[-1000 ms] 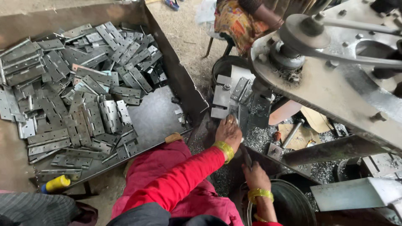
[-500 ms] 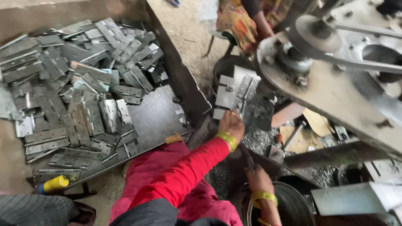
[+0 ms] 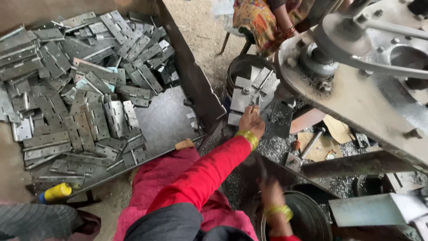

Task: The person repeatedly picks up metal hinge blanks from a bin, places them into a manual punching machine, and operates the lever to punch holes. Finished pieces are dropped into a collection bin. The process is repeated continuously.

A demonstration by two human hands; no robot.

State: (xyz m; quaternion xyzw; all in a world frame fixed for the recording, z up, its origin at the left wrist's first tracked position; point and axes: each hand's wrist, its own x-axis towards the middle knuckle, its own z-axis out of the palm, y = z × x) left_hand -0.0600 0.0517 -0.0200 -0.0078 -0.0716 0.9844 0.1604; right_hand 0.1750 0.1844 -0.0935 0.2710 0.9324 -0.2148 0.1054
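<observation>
Gripping a flat grey metal hinge plate at its lower edge, our left hand reaches forward under the big grey steel press machine; its fingers look closed on the plate, though the knuckles hide the exact pinch, so we hedge on that. That plate stands among a small cluster of similar grey hinge pieces just in front of the black round bucket, close to the dark tooling block of the press. To do this well, we judge that the plate should be held by its near edge only, kept flat, and our fingertips kept clear of the tooling. Our left arm in its red sleeve is stretched out and slightly up, wrist straight, a yellow bangle at the cuff. Our right hand sits low and near the body, above a dark round metal pan; motion blur leaves us unable to tell whether its grip is wide, narrow or around something. To our left, the large rusty steel tray carries a heap of grey flat hinges, with a yellow-handled tool at its near corner. Another person in patterned orange cloth sits beyond the bucket
</observation>
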